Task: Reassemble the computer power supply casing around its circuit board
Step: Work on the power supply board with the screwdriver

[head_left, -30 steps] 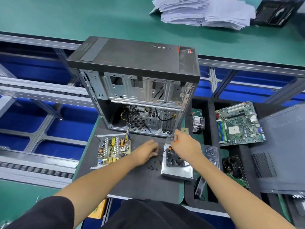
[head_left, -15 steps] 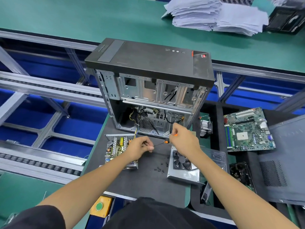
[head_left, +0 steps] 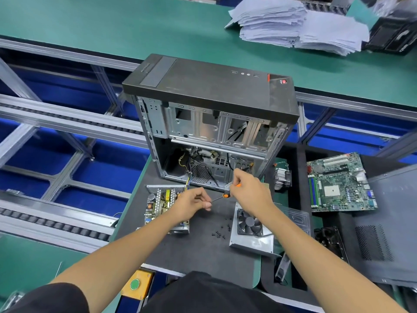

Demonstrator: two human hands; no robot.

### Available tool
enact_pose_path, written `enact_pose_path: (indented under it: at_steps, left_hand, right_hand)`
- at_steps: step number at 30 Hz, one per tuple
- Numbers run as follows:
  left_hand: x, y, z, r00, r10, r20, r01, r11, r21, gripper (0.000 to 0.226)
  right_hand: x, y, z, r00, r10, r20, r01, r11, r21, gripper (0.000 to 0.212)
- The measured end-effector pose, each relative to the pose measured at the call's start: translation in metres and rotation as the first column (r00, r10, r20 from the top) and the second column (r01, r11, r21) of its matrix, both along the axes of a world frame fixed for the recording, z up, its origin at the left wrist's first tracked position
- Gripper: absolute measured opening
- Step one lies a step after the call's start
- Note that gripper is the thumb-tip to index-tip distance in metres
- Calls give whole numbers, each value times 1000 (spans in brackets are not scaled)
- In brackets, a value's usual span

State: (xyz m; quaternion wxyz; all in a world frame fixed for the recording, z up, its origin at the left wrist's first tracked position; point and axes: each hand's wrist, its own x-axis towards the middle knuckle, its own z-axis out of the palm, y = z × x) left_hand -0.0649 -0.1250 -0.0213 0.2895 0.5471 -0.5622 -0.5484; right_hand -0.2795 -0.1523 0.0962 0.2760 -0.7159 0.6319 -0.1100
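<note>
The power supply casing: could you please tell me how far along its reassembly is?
Done: little. The circuit board sits exposed in its base tray. In hand: right hand holds the screwdriver, left hand pinches at its tip. Left: fit the fan cover and drive the loose screws.

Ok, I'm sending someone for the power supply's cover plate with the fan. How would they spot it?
Start at the open computer tower. On the dark mat before it, right of the scattered screws, lies the cover plate: the only flat silver panel carrying a black fan.
</note>
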Motion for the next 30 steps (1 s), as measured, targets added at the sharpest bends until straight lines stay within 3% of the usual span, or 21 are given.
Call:
enact_pose_path:
  at_steps: [6, 9, 12, 16, 22, 30]
  left_hand:
    - [4, 4, 4, 999, -41, 19, 42, 998, -50, 14]
    - [6, 6, 4, 997, -51, 59, 56, 994, -89, 18]
    - [7, 11, 4, 995, -62, 77, 70, 991, -115, 21]
    - [11, 15, 4, 997, -50, 67, 57, 992, -111, 24]
    - [17, 14, 5, 995, 85, -56, -90, 992, -83, 26]
    - [20, 15, 5, 987, 78, -140, -84, 996, -34, 34]
  right_hand:
    - [-4, -5, 3, 982, 171, -79, -175, 983, -56, 11]
    - [-5, -6, 6, 904, 390, -178, -412, 905, -110, 16]
    - [-2, -7, 9, 842, 491, -222, -527, 837, -148, 17]
    - [1, -6, 11, 844, 499, -197, -532, 827, -183, 17]
    - [3, -7, 16, 854, 499, -148, -518, 842, -150, 17]
    - [1, -8, 20, 874, 474, -113, -485, 868, -109, 15]
